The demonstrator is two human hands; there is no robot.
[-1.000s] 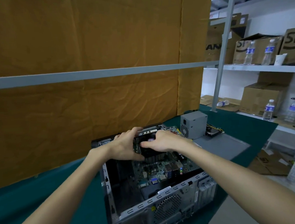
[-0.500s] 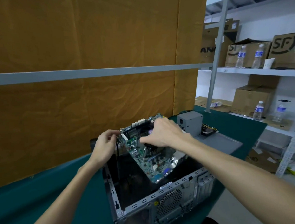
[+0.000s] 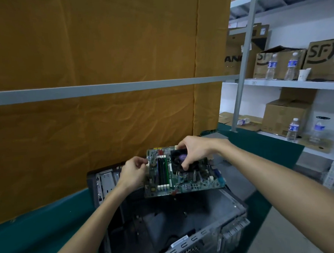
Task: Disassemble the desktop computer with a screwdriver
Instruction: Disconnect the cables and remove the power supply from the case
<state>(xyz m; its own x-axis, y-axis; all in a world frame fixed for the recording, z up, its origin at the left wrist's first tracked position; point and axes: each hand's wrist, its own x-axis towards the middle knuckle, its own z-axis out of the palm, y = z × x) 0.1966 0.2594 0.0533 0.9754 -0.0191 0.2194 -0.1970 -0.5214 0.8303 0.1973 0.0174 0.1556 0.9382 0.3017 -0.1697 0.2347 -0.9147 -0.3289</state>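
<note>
The motherboard (image 3: 180, 175) is held above the open case (image 3: 172, 221), clear of it. The left hand (image 3: 132, 172) pinches its left edge; the right hand (image 3: 194, 151) curls over the fan (image 3: 179, 158), hiding much of it. The case's near end is cut off.

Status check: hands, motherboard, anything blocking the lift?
Left hand pinches the motherboard at its left edge; right hand grips the fan. Board held above the open case. Nothing visible in the way.
</note>
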